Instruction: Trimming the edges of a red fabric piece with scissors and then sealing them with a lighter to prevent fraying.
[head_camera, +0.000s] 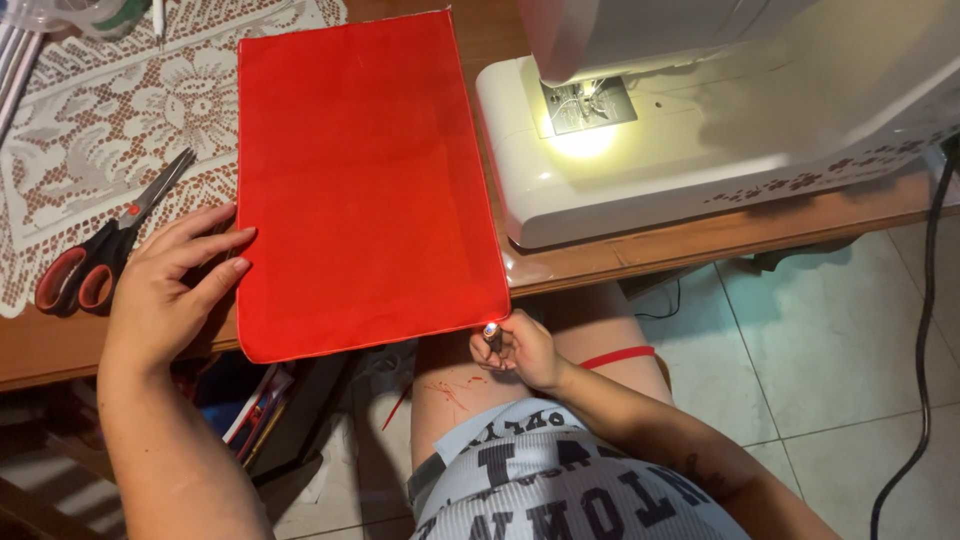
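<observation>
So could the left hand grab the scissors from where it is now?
Probably yes. The left hand rests flat on the edge of the red cloth, and the scissors lie just beside it on the lace mat, handles toward it. Nothing sits between them.

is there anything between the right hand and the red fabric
Nothing visible. The right hand holds a small lighter right at the near right corner of the red fabric, with no object between them. The left hand rests on the fabric's left edge, beside the scissors.
</observation>
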